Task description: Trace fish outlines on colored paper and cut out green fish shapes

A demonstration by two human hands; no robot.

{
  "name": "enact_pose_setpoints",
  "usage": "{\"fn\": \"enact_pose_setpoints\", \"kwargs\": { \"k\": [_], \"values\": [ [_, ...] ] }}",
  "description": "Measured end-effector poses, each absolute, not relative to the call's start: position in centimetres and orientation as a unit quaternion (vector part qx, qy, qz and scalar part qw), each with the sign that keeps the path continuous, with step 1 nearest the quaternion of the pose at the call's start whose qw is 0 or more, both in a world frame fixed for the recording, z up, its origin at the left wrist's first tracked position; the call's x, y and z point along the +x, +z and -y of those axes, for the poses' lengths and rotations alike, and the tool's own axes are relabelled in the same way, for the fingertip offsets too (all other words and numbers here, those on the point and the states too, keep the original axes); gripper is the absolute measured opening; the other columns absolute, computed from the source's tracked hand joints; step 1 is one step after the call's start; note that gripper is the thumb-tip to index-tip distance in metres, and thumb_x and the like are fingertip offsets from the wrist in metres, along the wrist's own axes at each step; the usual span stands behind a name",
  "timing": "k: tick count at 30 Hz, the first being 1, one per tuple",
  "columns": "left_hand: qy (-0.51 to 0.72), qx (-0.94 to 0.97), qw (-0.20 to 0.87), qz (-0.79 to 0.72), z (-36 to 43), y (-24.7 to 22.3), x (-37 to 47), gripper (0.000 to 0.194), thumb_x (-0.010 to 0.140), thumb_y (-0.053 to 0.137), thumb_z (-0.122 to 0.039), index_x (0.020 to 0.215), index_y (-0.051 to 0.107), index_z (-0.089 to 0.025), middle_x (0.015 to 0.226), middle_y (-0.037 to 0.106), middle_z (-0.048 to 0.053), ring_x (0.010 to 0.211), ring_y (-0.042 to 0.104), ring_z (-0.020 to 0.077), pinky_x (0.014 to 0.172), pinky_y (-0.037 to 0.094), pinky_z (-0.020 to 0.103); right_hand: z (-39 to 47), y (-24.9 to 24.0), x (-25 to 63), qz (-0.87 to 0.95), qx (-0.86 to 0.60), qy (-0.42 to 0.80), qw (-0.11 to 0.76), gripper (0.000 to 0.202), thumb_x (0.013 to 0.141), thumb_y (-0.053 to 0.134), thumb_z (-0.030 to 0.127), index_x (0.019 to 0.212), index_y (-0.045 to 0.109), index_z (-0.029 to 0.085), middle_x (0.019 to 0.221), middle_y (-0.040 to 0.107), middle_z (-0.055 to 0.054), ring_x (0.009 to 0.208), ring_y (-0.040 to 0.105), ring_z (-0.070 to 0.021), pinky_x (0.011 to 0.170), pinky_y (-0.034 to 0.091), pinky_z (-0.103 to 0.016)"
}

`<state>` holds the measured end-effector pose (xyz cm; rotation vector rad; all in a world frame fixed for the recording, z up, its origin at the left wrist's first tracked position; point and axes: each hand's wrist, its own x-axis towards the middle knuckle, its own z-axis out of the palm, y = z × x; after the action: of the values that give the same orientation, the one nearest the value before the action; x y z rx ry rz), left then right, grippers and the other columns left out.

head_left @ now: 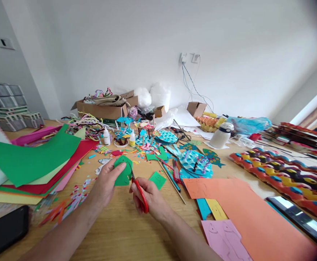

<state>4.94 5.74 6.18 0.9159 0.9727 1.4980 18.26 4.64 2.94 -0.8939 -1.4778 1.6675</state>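
Note:
My left hand [108, 179] pinches a small piece of green paper [122, 177] between thumb and fingers, a little above the wooden table. In my right hand [150, 197] is a pair of scissors [142, 197] with red handles. Their dark blades reach up to the right edge of the green paper; how far they are apart is hard to tell. Another green paper piece [157, 180] lies on the table just right of the scissors. Beyond the hands are colourful paper scraps [147, 148] and a white glue bottle [106, 136].
Coloured sheets [36, 159] are stacked at left, near a black phone [6, 230]. Orange paper [245, 210] and pink paper with drawn fish [225, 239] lie at right. Blue paper decorations [195, 163], a white bottle [222, 135] and a painted egg tray [283, 177] stand farther off.

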Motion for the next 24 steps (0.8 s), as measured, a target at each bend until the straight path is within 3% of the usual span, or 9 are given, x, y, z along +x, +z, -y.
{"fn": "enact_pose_setpoints", "kwargs": {
  "k": [10,24],
  "values": [
    [0.625,0.390,0.541,-0.406,-5.72,6.01,4.88,0.033,0.055,0.076,-0.032,0.082,0.065,-0.017,0.068,0.068,-0.001,0.061,0.060,0.0140,0.056,0.045,0.020,-4.67,2.88,18.33,0.581,-0.353,0.640,0.358,0.048,0.069,0.052,0.065,0.069,0.045,0.018,0.038,0.043,0.010,0.028,0.037,-0.0041,0.028,0.021,-0.015],
    [0.630,0.389,0.527,-0.418,-5.76,5.93,4.86,0.034,0.055,0.075,-0.035,0.083,0.066,-0.018,0.065,0.066,-0.002,0.050,0.057,0.0116,0.051,0.045,0.021,-4.71,2.78,18.36,0.580,-0.354,0.635,0.366,0.041,0.072,0.053,0.058,0.066,0.044,0.019,0.035,0.041,0.010,0.027,0.036,-0.0046,0.027,0.021,-0.015]
  ]
}}
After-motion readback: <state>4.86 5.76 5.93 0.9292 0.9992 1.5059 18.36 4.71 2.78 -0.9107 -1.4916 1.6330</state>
